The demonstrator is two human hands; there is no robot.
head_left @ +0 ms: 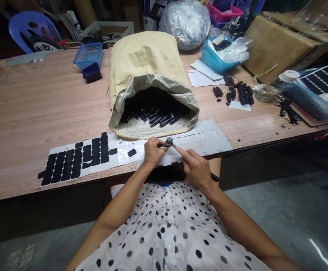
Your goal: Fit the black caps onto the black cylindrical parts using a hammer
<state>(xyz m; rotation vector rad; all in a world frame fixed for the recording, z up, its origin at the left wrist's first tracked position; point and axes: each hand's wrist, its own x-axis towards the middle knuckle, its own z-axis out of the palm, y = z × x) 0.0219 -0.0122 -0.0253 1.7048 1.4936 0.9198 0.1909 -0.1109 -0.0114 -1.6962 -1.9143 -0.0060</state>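
Black part [169, 142] with a rounded grey head is held between both hands just above the near edge of the counter [25, 109], directly in front of the person's body.

1. Left hand [152, 151]: fingers [156, 144] closed around the part just behind its head. This grip appears to fix the part against turning.
2. Right hand [195, 169]: forefinger and thumb pinched on the slim end of the part, forefinger extended along it. The grip looks suited to fine control rather than force.
3. A dark slender piece [215, 177] shows beyond the right wrist; whether it belongs to the part cannot be told.

Surrounding layout:
- Sack [149, 64] lies on its side just behind the hands, mouth facing the person, so that the black pieces [158, 118] inside are within direct reach.
- Sheet of black pads [76, 158] lies flat to the left of the left hand, near the counter edge; one pad [131, 153] lies apart, closer to the hands.
- White liner [203, 137] lies under and to the right of the hands.
- Loose black parts [239, 94] and a blue basket [88, 55] sit well apart, further back.
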